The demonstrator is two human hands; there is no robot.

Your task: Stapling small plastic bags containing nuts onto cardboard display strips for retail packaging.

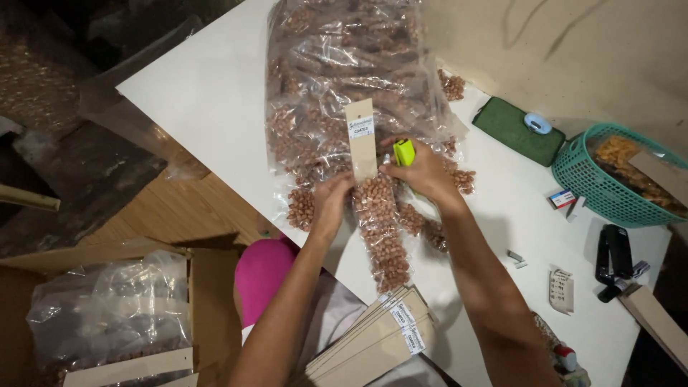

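Left hand [331, 197] pinched nut bag [383, 229] below card [361, 140]; right hand [423, 172] gripped yellow stapler [404, 152], mostly hidden.

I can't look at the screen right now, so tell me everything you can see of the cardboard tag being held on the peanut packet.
The cardboard tag is a plain tan strip with a white printed label near its top. It stands upright on the top of a narrow clear packet of peanuts. The left hand pinches its lower edge; the right hand, holding a yellow-green stapler, is beside it.
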